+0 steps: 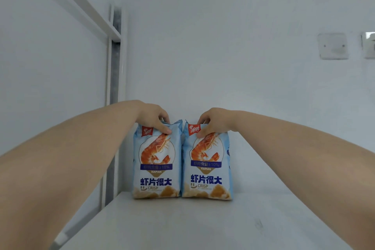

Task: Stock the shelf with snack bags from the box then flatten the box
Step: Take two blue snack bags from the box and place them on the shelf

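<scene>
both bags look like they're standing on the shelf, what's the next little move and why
Probably let go of both and draw the hands back. The left snack bag and right snack bag stand upright side by side on the shelf, while the left hand and right hand pinch their tops. Release gently in case they tip.

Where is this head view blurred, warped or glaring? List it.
Head view: even light, no glare; wide-angle stretch balloons the left forearm and right forearm toward the corners; small print on the left bag is smeared, the right bag slightly crisper.
</scene>
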